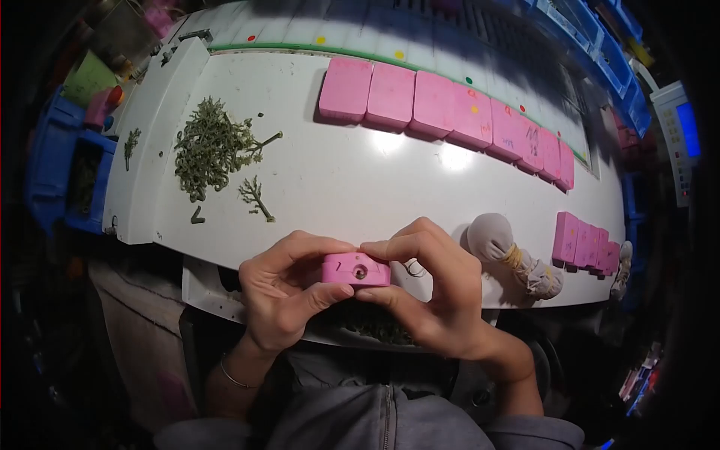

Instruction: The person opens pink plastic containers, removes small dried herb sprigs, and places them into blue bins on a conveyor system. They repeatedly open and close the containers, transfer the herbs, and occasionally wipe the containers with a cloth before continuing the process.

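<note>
A small pink block (356, 269) with a round hole in its near face sits pinched between both hands, held just above the near edge of the white table (337, 187), in front of the person's chest. The left hand (281, 296) has its grip clenched on the block's left end, thumb beneath and fingers curled over the top. The right hand (435, 296) grasps the right end the same way, index finger arched over the top edge and thumb pressing up from below.

Under the hands, close to the body, lies a dark heap of small green sprigs (371, 322), partly hidden by the fingers. A larger pile of green plastic sprigs (210, 150) lies on the table's left side, with one loose branch (255, 196) beside it.

Judging by the hold, the block is being steadied and turned so that the hole faces the person; fitting anything into that hole would call for one hand to let go while the other keeps the block level.

Along the far edge stands a row of larger pink blocks (442, 112), a shorter row (586, 244) at the right, and a tied cloth pouch (510, 251) just right of the hands.
</note>
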`<control>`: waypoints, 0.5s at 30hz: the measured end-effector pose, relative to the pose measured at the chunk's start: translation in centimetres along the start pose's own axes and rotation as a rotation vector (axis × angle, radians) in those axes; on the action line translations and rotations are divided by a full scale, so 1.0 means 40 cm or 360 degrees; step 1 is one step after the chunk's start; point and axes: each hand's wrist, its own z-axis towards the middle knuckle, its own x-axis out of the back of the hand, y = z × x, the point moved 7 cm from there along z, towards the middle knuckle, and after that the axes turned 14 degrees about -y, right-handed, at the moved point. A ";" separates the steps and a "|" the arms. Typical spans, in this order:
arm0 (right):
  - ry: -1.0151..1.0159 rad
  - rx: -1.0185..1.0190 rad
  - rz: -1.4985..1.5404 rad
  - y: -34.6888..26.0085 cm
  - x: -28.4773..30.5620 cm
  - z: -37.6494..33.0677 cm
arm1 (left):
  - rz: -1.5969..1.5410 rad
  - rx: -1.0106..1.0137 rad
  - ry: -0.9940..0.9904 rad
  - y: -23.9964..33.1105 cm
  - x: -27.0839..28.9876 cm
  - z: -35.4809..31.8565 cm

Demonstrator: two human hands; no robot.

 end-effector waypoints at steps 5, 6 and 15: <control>0.0127 -0.0036 0.0370 0.014 0.005 -0.012 | -0.0314 0.0089 0.0093 -0.021 -0.006 0.005; 0.0122 -0.0044 0.0515 0.024 -0.001 -0.019 | -0.0296 0.0058 0.0004 -0.020 -0.013 0.007; 0.0336 -0.0004 -0.0162 -0.018 0.118 -0.038 | -0.0777 0.0541 -0.0041 -0.045 -0.067 0.028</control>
